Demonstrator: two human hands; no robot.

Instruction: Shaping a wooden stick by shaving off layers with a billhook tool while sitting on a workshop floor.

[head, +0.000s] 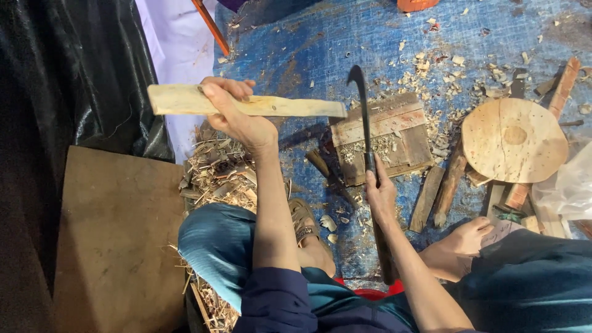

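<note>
One view only, from the head, looking down at a seated person's lap and the floor. At the right edge lies a crumpled clear plastic bag (pixel 570 185), pale and glossy, just beside a round wooden disc (pixel 515 140); no label on it can be made out. A flat brown board (pixel 117 240) lies at lower left against black sheeting (pixel 74 74).

The left hand (pixel 237 114) is raised over the floor, its fingers (pixel 231 86) clenched around a pale wooden stick (pixel 246 102). The stick is long, flat-sided and freshly cut, cream in colour with a few darker streaks, and is held roughly level; its wider end juts out past the hand to the left.

The right hand (pixel 381 197) grasps the handle of a dark knife (pixel 365 117), fingers wrapped round it. The blade is narrow, black and hooked at the tip, pointing away from the person, above a square wooden block (pixel 401 139) dusted with shavings.

Wood chips (pixel 431 68) are strewn over the blue tarp (pixel 345 37), and a heap of shavings (pixel 216 176) sits beneath the left hand.
</note>
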